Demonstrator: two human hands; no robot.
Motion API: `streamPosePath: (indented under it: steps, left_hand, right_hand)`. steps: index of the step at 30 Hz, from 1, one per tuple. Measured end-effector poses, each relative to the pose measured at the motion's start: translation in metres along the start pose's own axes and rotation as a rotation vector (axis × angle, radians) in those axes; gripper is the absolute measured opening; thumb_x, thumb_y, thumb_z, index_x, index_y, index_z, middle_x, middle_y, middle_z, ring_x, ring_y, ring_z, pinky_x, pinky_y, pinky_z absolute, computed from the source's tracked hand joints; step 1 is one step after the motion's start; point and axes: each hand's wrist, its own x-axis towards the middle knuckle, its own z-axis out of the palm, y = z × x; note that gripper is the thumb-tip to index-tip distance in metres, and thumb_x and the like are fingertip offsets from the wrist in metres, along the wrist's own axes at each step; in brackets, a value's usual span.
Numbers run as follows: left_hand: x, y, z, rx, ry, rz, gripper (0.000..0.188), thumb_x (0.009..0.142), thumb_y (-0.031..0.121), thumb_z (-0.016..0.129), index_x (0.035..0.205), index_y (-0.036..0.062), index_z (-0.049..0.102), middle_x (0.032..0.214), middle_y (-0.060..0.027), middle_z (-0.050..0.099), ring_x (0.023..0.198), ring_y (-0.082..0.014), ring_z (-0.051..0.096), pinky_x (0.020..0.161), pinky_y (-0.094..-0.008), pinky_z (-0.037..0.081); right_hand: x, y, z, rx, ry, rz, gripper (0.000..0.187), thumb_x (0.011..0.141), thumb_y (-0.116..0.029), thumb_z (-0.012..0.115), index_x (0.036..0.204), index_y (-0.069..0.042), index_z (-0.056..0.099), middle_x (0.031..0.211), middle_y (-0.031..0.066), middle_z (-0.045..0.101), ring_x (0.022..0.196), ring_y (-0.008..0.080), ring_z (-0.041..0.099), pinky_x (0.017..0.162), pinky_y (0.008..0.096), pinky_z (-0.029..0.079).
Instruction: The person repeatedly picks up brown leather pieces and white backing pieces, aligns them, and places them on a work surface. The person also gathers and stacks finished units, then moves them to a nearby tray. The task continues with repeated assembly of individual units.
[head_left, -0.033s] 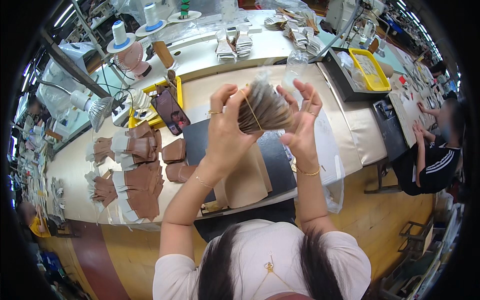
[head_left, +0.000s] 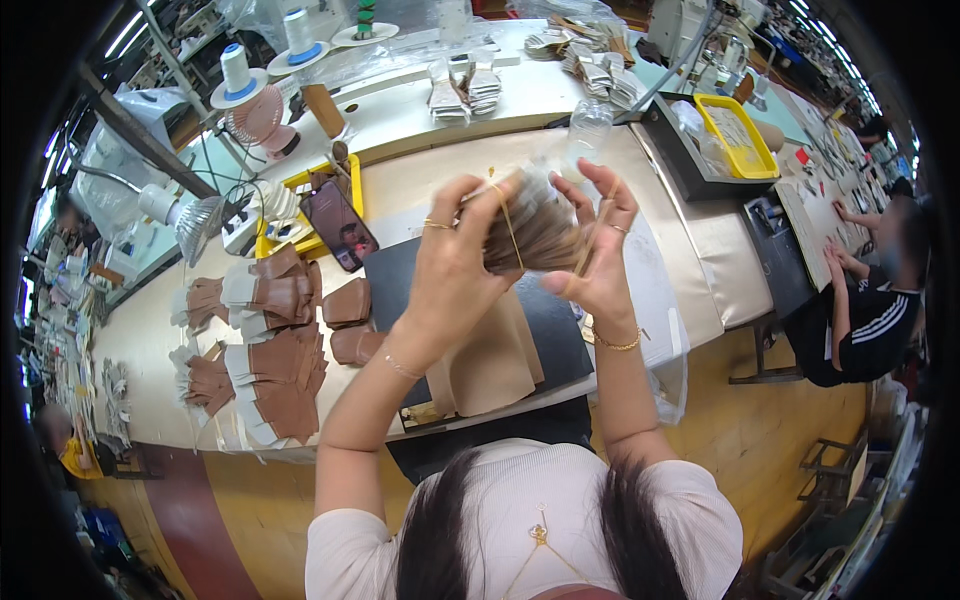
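In front of my chest, my left hand (head_left: 452, 255) is closed round a thick bundle of brown and grey leather pieces (head_left: 538, 232). The pieces are blurred by motion. A thin tan rubber band (head_left: 511, 228) runs across the bundle's left side, by my left fingers. My right hand (head_left: 607, 268) is at the bundle's right side, its thumb by the lower edge and its fingers raised. A strand of rubber band (head_left: 598, 228) stretches from those fingers toward the bundle. Below lies a folded tan sheet (head_left: 490, 360) on a black board (head_left: 555, 340).
Stacks of brown leather pieces (head_left: 275, 370) lie at the left. Behind them are a phone (head_left: 340, 224) and a yellow tray (head_left: 355, 180). A clear bottle (head_left: 590, 128) stands beyond my hands. At the right are a black box (head_left: 680, 150) and a seated person (head_left: 865, 300).
The bundle has tilted and dropped slightly. My right hand has come closer to it, with the thumb moving left toward the bundle's lower edge.
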Motion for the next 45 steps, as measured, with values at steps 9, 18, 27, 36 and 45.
streamPosePath:
  steps: [9,18,27,36,45]
  left_hand:
    - [0.012,-0.013,-0.013,-0.133,-0.522,0.258,0.069,0.056,0.002,0.078,0.120,0.0070,0.050,0.119,-0.0137,0.050,0.111,-0.0344,0.051,0.096,-0.0417,0.043]
    - [-0.013,-0.037,0.013,-0.953,-0.184,-0.419,0.075,0.066,0.016,0.084,0.124,0.0057,0.039,0.118,-0.0083,0.052,0.110,-0.0218,0.054,0.095,-0.0345,0.045]
    - [-0.031,-0.069,0.032,-1.901,0.191,-0.908,0.063,0.088,0.039,0.063,0.131,-0.0016,0.042,0.126,-0.0212,0.053,0.116,-0.0302,0.053,0.099,-0.0387,0.045]
    - [-0.036,-0.066,0.036,-1.796,0.253,-0.945,0.072,0.086,0.047,0.062,0.133,-0.0009,0.038,0.125,-0.0180,0.054,0.114,-0.0288,0.055,0.098,-0.0389,0.046]
    - [-0.022,-0.070,0.024,-1.834,0.376,-1.014,0.072,0.086,0.056,0.055,0.130,0.0007,0.044,0.121,-0.0192,0.056,0.110,-0.0307,0.057,0.095,-0.0410,0.047]
  right_hand:
    - [0.000,-0.034,-0.018,-0.066,-0.328,0.304,0.083,0.071,-0.025,0.081,0.137,-0.005,0.034,0.130,0.0109,0.044,0.119,0.0220,0.048,0.099,0.0359,0.043]
    - [0.061,0.038,-0.038,0.107,-0.045,0.433,0.050,0.096,-0.040,0.049,0.125,0.001,0.047,0.110,0.0101,0.054,0.098,0.0160,0.058,0.085,0.0275,0.046]
    - [0.167,0.239,0.000,-1.369,-0.139,-0.067,0.055,0.076,-0.026,0.073,0.125,-0.016,0.052,0.126,0.0101,0.050,0.102,0.0287,0.055,0.085,0.0392,0.046]
    - [0.217,0.313,0.021,-1.784,-0.242,-0.216,0.046,0.070,-0.028,0.075,0.112,-0.028,0.057,0.122,0.0140,0.052,0.109,0.0303,0.047,0.093,0.0488,0.035]
    - [0.223,0.291,0.019,-1.392,-0.048,0.045,0.047,0.072,-0.030,0.074,0.115,-0.021,0.056,0.109,0.0145,0.058,0.101,0.0333,0.054,0.093,0.0517,0.033]
